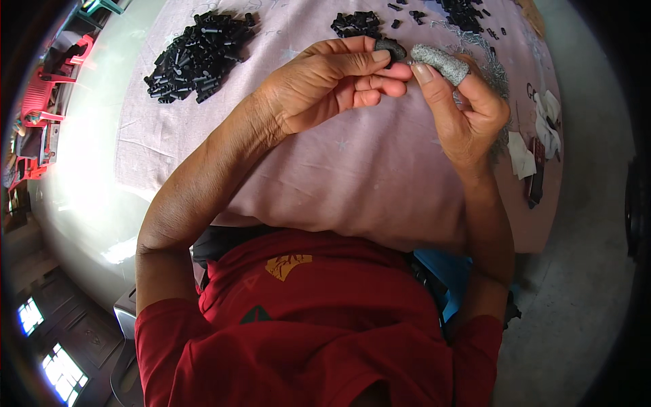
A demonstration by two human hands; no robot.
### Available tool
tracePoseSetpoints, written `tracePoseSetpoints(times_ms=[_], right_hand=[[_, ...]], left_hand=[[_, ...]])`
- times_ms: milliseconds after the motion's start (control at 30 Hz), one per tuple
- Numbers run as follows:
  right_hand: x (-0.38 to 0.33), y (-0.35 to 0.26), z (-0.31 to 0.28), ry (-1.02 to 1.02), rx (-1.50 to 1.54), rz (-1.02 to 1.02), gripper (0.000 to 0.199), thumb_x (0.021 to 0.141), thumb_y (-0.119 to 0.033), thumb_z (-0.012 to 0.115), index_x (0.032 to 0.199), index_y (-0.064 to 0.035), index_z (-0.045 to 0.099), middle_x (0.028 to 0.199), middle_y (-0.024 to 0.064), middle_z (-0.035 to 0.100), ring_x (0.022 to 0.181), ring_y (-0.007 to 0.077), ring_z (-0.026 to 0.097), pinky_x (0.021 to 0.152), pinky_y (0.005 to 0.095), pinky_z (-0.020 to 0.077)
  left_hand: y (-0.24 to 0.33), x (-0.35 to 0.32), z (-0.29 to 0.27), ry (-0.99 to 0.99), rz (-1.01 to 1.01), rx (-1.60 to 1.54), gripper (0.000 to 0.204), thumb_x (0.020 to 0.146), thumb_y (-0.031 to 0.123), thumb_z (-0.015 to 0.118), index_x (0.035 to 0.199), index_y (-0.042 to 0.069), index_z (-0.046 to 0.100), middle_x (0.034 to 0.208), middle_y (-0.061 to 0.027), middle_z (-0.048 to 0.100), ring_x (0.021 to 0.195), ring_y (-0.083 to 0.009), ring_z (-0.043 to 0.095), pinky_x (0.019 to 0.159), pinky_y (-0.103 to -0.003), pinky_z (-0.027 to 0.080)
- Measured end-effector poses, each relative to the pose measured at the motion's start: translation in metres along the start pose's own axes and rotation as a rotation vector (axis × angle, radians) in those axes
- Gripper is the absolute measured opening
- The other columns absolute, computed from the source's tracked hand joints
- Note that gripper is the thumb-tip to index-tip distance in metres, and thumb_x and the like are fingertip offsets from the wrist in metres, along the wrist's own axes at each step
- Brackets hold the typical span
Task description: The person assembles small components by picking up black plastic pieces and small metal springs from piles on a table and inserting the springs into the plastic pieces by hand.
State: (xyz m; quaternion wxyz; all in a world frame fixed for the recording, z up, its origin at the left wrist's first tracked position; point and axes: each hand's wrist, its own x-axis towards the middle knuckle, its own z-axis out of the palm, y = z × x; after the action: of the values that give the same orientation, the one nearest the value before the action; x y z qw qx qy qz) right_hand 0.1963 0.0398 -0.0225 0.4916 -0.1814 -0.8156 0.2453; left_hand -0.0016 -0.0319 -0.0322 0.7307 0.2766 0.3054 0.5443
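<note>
Big pile of black parts (196, 57) at left, smaller heaps (356, 24) ahead — none blocking the hands. Left hand (325, 85) and right hand (461, 102) (grey fingertip covers) each with grip pinching one small piece (409, 62) over the pink-clothed bench (339, 169); red chairs (51, 88) at the far left.

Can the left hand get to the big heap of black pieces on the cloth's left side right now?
Probably yes. Nothing lies between the left hand and the heap of black pieces on the pink cloth. But its fingertips are pinching a small part with the right hand.
</note>
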Motion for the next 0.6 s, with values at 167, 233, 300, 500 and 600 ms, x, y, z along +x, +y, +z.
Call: tracePoseSetpoints(times_ms=[167, 233, 300, 500, 600], right_hand=[[0.000, -0.004, 0.001, 0.017, -0.022, 0.008, 0.012, 0.081, 0.001, 0.077, 0.094, -0.0015, 0.077, 0.075, 0.0020, 0.067, 0.059, 0.0072, 0.049, 0.056, 0.0217, 0.0421], [0.001, -0.004, 0.000, 0.011, -0.045, -0.006, 0.013, 0.081, 0.001, 0.078, 0.094, -0.0010, 0.076, 0.076, 0.0028, 0.068, 0.059, 0.0077, 0.050, 0.057, 0.0220, 0.0424], [0.003, -0.001, 0.000, 0.003, -0.048, -0.133, 0.014, 0.080, 0.002, 0.078, 0.094, 0.0000, 0.076, 0.077, 0.0045, 0.069, 0.060, 0.0098, 0.053, 0.058, 0.0229, 0.0432], [0.005, 0.005, 0.000, 0.013, -0.103, -0.249, 0.016, 0.079, 0.002, 0.078, 0.095, 0.0012, 0.076, 0.082, 0.0075, 0.072, 0.064, 0.0145, 0.060, 0.062, 0.0258, 0.0475], [0.005, 0.007, -0.001, 0.005, -0.123, -0.288, 0.016, 0.079, 0.002, 0.078, 0.095, 0.0008, 0.076, 0.084, 0.0080, 0.073, 0.067, 0.0150, 0.062, 0.062, 0.0263, 0.0487]], left_hand=[[-0.008, 0.009, -0.021, -0.184, 0.043, -0.230, 0.012, 0.101, 0.013, 0.059, 0.108, 0.003, 0.061, 0.106, -0.0134, 0.071, 0.089, -0.0149, 0.068, 0.071, -0.023, 0.053], [-0.009, 0.010, -0.023, -0.247, 0.044, -0.313, 0.012, 0.101, 0.012, 0.060, 0.106, 0.002, 0.064, 0.105, -0.0134, 0.072, 0.090, -0.0174, 0.071, 0.069, -0.023, 0.053], [-0.007, 0.008, -0.018, -0.244, 0.045, -0.337, 0.014, 0.101, 0.010, 0.059, 0.107, -0.001, 0.064, 0.103, -0.0145, 0.072, 0.090, -0.0188, 0.071, 0.070, -0.023, 0.055], [-0.004, 0.006, -0.019, -0.232, -0.020, -0.281, 0.017, 0.101, 0.008, 0.058, 0.114, -0.002, 0.058, 0.108, -0.0159, 0.070, 0.092, -0.0176, 0.070, 0.073, -0.024, 0.058], [-0.005, 0.004, -0.014, -0.167, -0.005, -0.294, 0.017, 0.100, 0.008, 0.058, 0.114, -0.002, 0.057, 0.108, -0.0166, 0.070, 0.092, -0.0177, 0.071, 0.074, -0.023, 0.059]])
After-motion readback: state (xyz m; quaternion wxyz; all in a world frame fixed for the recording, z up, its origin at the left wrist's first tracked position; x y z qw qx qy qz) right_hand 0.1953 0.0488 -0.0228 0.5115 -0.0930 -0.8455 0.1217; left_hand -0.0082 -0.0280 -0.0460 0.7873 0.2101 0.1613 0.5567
